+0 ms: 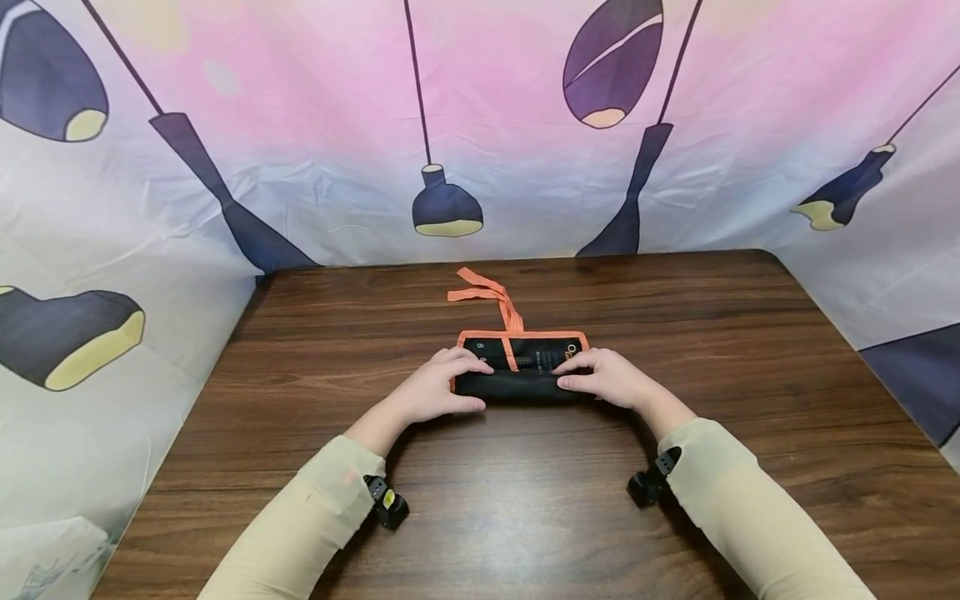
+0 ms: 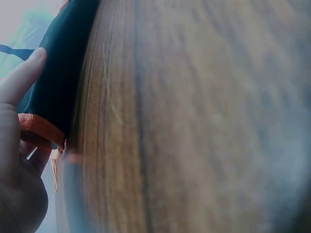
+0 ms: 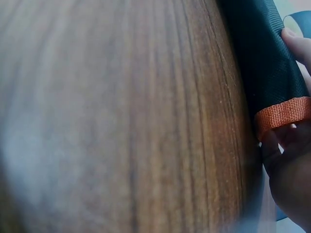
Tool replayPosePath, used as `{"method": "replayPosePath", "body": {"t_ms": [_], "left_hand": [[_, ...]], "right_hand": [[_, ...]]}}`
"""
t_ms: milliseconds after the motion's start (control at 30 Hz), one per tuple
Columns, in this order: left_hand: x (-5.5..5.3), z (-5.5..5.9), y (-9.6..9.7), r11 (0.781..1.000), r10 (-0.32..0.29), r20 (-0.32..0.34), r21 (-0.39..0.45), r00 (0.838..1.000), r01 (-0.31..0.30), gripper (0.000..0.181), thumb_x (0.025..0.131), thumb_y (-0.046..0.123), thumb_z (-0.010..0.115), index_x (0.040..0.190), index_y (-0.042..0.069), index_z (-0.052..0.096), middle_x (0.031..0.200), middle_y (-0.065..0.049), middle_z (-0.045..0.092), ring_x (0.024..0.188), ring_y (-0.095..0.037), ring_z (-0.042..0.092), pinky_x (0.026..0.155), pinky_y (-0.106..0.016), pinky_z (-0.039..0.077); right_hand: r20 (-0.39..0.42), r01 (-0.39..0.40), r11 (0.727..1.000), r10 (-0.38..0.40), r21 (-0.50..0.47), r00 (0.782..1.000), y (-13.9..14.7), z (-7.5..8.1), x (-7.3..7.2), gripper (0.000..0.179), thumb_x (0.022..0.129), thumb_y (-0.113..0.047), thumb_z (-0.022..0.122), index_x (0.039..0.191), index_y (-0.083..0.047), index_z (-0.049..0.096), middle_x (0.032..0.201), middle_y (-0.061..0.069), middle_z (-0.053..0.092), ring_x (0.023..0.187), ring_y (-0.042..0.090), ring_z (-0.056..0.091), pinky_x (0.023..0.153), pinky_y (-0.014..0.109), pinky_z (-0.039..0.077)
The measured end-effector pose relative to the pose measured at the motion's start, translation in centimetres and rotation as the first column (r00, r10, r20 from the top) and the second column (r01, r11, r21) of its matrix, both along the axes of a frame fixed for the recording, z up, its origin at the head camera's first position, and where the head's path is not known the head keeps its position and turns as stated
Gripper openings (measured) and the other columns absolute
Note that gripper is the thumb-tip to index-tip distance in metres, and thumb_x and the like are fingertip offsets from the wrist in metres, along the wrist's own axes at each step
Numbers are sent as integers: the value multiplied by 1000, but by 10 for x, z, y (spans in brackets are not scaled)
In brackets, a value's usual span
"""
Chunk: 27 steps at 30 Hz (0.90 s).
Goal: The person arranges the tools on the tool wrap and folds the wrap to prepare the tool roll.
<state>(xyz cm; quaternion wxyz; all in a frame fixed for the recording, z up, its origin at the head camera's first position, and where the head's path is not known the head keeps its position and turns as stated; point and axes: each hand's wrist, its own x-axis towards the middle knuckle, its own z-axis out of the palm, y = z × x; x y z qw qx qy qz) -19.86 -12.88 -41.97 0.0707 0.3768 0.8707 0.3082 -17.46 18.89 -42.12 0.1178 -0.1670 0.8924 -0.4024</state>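
A black fabric tool roll (image 1: 523,386) with orange edging lies partly rolled on the table, its near side a thick fold and its far flap flat with pale printing. My left hand (image 1: 438,387) holds the left end, fingers over the top and thumb at the near side. At the opposite end, my right hand (image 1: 611,379) grips the fold, fingertips on its upper surface. Both wrist views show the dark roll (image 2: 60,68) from its ends, with an orange-bound edge (image 3: 282,115) beside the right fingers. Orange tie straps (image 1: 510,312) trail from the far edge.
The brown wood-grain table (image 1: 510,500) reaches back to a printed cloth backdrop (image 1: 315,167) with lamp shapes. Small dark cameras (image 1: 390,507) are strapped at both wrists, over pale sleeves (image 1: 300,517).
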Motion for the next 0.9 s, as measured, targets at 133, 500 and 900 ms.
{"method": "replayPosePath", "body": {"t_ms": [133, 500, 900], "left_hand": [[-1, 0, 2, 1000, -6, 4, -18, 1000, 6, 47, 78, 36, 75, 122, 25, 61, 122, 4, 50, 121, -20, 39, 95, -45, 37], [-5, -1, 5, 1000, 3, -49, -6, 999, -3, 38, 81, 29, 74, 117, 22, 63, 116, 2, 55, 116, -21, 46, 96, -42, 37], [-9, 0, 4, 998, 12, -10, 59, 1000, -12, 32, 83, 33, 71, 114, 25, 65, 114, 7, 58, 110, -14, 52, 90, -39, 42]], "right_hand": [[9, 2, 1000, -2, -10, 1000, 0, 0, 0, 29, 85, -38, 67, 105, -19, 73, 112, 10, 60, 81, 19, 53, 56, 34, 48], [28, 4, 1000, -3, -18, 1000, 0, -1, -3, 29, 86, -39, 66, 107, -19, 72, 115, 10, 61, 78, 19, 55, 56, 35, 48], [-309, -42, 996, 63, 76, 949, -3, -2, 5, 37, 83, -34, 71, 116, -18, 67, 115, -1, 62, 102, 19, 48, 83, 41, 41]]}}
